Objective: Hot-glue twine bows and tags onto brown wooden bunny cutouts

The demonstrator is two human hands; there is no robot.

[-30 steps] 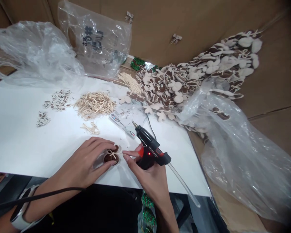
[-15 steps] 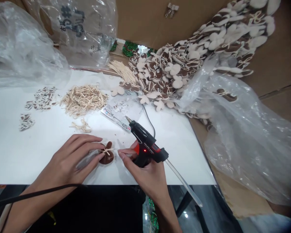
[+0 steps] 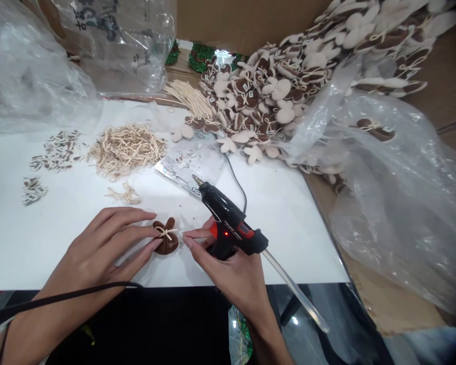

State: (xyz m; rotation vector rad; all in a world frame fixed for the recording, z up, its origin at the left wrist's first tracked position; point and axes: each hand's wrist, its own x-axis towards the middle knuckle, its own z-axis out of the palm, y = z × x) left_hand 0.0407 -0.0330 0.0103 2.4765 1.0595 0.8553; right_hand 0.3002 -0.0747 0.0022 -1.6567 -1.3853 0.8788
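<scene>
Near the table's front edge lies a brown felt piece with two rounded ears and a cream bow across it. My left hand pinches its left side between thumb and fingers. Just right of the piece, my right hand has thumb and forefinger pressed together beside the bow's end. A black and red glue gun rests in that same hand, its nozzle pointing up and left and a clear glue stick sticking out behind.
Behind are a pile of cream bows, small tags, a flat plastic packet and a heap of felt pieces. Clear plastic bags lie right and left. A black cable crosses my left forearm.
The view has shifted slightly, so the heap and bags appear moved. Both hands keep nearly the same pose around the felt piece.
</scene>
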